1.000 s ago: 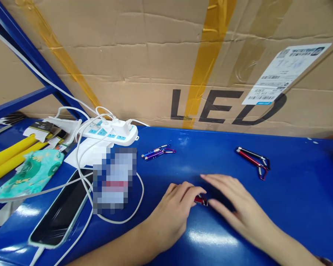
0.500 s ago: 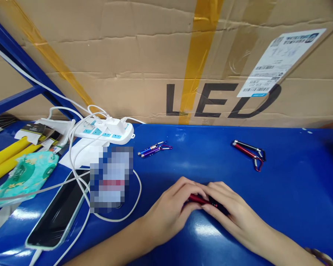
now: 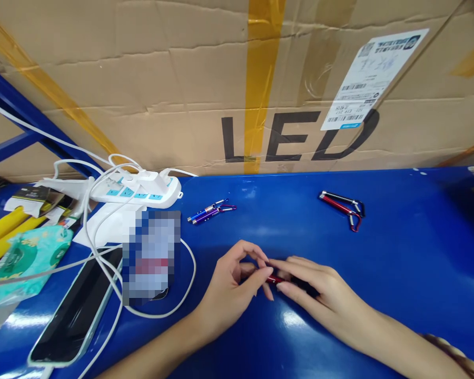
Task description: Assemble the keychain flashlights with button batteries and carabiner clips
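A small red metal cylinder [image 3: 275, 279] lies between my hands, low over the blue table. My right hand [image 3: 319, 287] holds its right part between thumb and fingers, which hide that end. My left hand [image 3: 237, 279] has its thumb and fingers closed at the left end, whose tip is hidden. Beyond my hands, a blue penlight [image 3: 203, 213] and a purple penlight [image 3: 210, 215] with clips lie side by side. Farther right rest a red penlight [image 3: 337, 204] with a red carabiner and a black one [image 3: 344, 198] partly beside it.
At the left are a white power strip [image 3: 142, 196] with tangled cables, a dark phone [image 3: 77, 308], a blurred-out device [image 3: 152, 258], a green tissue pack [image 3: 31, 258] and yellow tubes [image 3: 3, 229]. A large cardboard box [image 3: 161, 79] stands behind the blue table [image 3: 398, 237].
The view has shifted slightly right. My left hand has drawn back a little from the red cylinder's middle and its thumb has moved over the left end. My right hand keeps hold.
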Demonstrator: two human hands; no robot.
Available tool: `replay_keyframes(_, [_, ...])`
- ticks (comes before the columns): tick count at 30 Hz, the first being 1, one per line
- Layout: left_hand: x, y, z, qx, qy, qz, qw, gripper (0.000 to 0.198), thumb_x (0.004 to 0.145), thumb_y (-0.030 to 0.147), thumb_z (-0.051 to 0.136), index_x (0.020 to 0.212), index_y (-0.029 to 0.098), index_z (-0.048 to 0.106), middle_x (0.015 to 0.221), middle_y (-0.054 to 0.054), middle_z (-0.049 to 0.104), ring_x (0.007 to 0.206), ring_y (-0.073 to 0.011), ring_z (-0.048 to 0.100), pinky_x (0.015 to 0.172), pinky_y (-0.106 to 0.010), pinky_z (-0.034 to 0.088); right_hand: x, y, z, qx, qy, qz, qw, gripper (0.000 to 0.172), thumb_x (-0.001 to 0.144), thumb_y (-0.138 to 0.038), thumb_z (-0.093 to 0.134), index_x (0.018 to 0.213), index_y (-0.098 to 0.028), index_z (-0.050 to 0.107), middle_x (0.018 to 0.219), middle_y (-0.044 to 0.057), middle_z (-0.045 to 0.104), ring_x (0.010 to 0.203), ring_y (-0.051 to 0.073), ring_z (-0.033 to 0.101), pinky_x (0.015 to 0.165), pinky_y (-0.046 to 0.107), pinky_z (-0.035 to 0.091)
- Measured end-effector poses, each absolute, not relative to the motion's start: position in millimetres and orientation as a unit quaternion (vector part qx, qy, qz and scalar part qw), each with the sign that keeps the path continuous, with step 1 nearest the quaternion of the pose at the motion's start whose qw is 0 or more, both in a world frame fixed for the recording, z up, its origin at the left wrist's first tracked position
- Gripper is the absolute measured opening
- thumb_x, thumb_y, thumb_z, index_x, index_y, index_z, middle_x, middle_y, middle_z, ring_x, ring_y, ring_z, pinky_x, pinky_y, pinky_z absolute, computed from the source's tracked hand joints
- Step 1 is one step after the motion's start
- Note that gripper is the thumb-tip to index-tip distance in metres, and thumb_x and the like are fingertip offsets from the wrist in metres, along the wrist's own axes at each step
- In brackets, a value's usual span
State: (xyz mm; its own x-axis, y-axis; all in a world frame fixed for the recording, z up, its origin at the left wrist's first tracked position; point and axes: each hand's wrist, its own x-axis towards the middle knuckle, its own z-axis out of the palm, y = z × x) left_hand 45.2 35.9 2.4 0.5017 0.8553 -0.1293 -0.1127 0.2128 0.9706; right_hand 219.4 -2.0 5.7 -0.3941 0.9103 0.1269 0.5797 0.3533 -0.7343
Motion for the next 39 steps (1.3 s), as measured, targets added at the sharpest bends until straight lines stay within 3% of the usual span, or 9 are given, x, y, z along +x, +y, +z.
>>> replay_keyframes(5, [46.6,30.1,2.7,0.563,0.344,0.348,0.666,0.012,0.077,0.01,0.061,0.072,0.016,0.052,0.071,0.004,0.051,0.058,-0.0076,0.055,0.055,-0.02,0.041,212.1,-4.2,8.5,-0.476,-0.74,0.394,0.265,0.024,0.093,-0.032,0.044,0.089,-0.019,0.064,0.072,0.0,0.059,0.062,0.012,0.054,0.057,0.023,0.044])
replay_keyframes(10, [45.8,29.6,4.6,0.605,0.355,0.354,0.618,0.007,0.08,0.013,0.057,0.076,0.017,0.053,0.076,0.002,0.05,0.063,-0.01,0.054,0.061,-0.024,0.041,214.1,0.3,4.8,-0.468,-0.738,0.393,0.287,0.024,0.093,-0.03,0.044,0.1,-0.021,0.066,0.075,0.001,0.06,0.067,0.012,0.055,0.061,0.023,0.046])
replay_keyframes(15, [40.3,33.6,9.1,0.585,0.417,0.364,0.593,0.008,0.082,0.02,0.055,0.089,0.02,0.051,0.084,0.0,0.051,0.076,-0.0147,0.049,0.068,-0.027,0.037,218.7,2.0,1.7,-0.501,-0.743,0.317,0.309,0.029,0.092,-0.023,0.046,0.118,-0.023,0.06,0.081,0.002,0.061,0.074,0.014,0.057,0.067,0.025,0.047])
replay_keyframes(20, [35.1,39.6,5.6,0.566,0.399,0.352,0.629,0.012,0.083,0.025,0.05,0.093,0.02,0.052,0.09,-0.002,0.052,0.082,-0.0167,0.048,0.069,-0.028,0.036,220.6,0.9,-1.1,-0.521,-0.76,0.267,0.284,0.027,0.091,-0.029,0.05,0.114,-0.024,0.064,0.072,0.001,0.06,0.067,0.015,0.051,0.063,0.028,0.045])
replay_keyframes(26, [35.3,42.4,-2.1,0.54,0.37,0.357,0.666,0.012,0.084,0.026,0.047,0.09,0.019,0.054,0.086,-0.003,0.052,0.078,-0.0172,0.049,0.068,-0.028,0.036,222.0,-0.4,-1.6,-0.503,-0.768,0.274,0.288,0.025,0.09,-0.033,0.051,0.107,-0.023,0.067,0.077,0.003,0.065,0.067,0.014,0.052,0.062,0.027,0.045])
replay_keyframes(32, [35.7,41.3,2.5,0.56,0.381,0.373,0.634,0.012,0.085,0.027,0.046,0.087,0.018,0.054,0.084,-0.003,0.052,0.078,-0.0179,0.049,0.069,-0.028,0.036,221.3,-0.4,5.2,-0.507,-0.762,0.266,0.303,0.019,0.088,-0.027,0.054,0.099,-0.022,0.069,0.074,0.002,0.065,0.066,0.014,0.052,0.061,0.026,0.045])
replay_keyframes(39, [34.9,42.2,-4.4,0.572,0.368,0.397,0.616,0.019,0.087,0.031,0.041,0.087,0.018,0.055,0.086,-0.004,0.054,0.082,-0.0202,0.051,0.075,-0.03,0.039,221.6,1.0,5.1,-0.515,-0.759,0.266,0.296,0.018,0.085,-0.033,0.059,0.092,-0.024,0.072,0.071,0.002,0.066,0.063,0.014,0.051,0.057,0.027,0.044])
